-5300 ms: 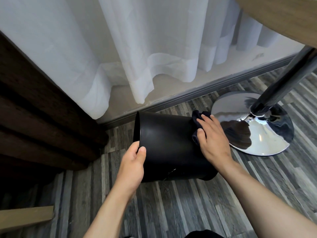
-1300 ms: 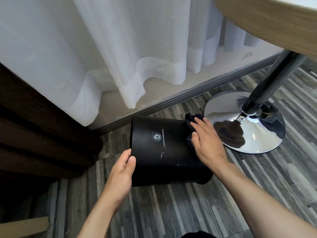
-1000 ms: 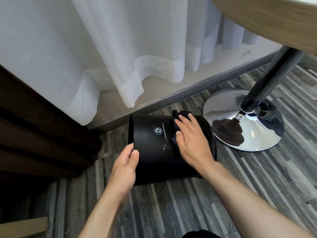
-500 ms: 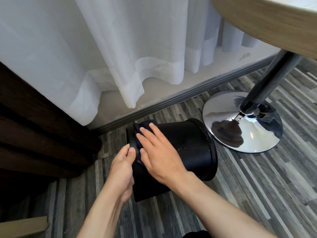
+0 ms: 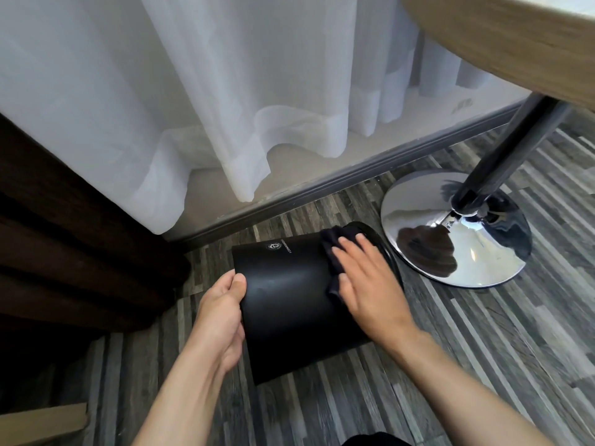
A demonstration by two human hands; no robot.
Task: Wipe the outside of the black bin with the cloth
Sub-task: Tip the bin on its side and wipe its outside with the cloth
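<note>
The black bin point(image 5: 289, 304) lies on its side on the striped grey floor, with a small white logo on its upper wall. My left hand point(image 5: 222, 313) grips the bin's left end, thumb on the outer wall. A dark cloth point(image 5: 331, 252) is pressed flat against the right part of the wall under my right hand point(image 5: 367, 284), whose fingers are spread over it. The cloth sits close to the bin's ringed right end. Most of the cloth is hidden beneath the palm.
A shiny chrome table base point(image 5: 457, 230) with a dark post point(image 5: 502, 146) stands just right of the bin, under a wooden tabletop point(image 5: 515, 37). White curtains point(image 5: 225, 91) hang behind. Dark wooden furniture point(image 5: 64, 252) is at the left.
My right hand has slid the cloth from the bin's left end back to its right end. The white specks seen on the wall earlier no longer show. My left hand keeps its hold.
</note>
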